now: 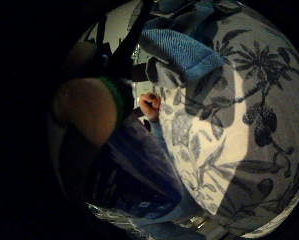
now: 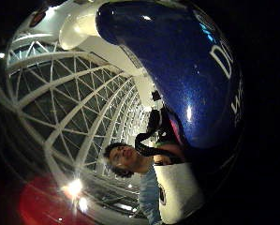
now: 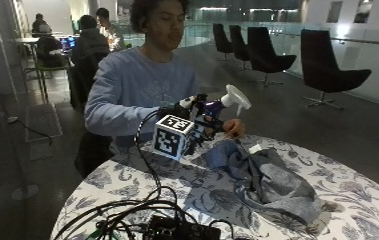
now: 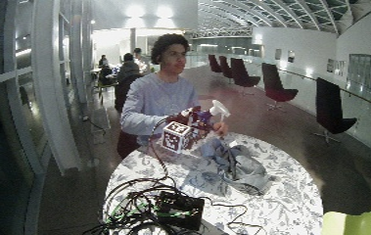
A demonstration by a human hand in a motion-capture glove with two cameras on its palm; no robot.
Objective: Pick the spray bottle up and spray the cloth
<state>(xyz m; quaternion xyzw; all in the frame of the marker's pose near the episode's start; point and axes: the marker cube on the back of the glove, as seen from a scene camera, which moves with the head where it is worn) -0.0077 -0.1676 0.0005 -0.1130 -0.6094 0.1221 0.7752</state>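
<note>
Now: bottle lifted, spray step at hand

Gloved right hand point(image 3: 184, 114) is wrapped around the blue spray bottle point(image 3: 210, 111), holding it above the table point(image 3: 349, 185) edge with the white nozzle point(image 3: 237, 98) toward 2 o'clock. The grey-blue cloth point(image 3: 269, 182) lies crumpled on the floral tablecloth, at about 5 o'clock from the bottle; the bare left hand point(image 3: 232, 128) sits by its near edge. Pickup looks done. Next likely calls for tipping the nozzle down at the cloth and squeezing the trigger.
</note>
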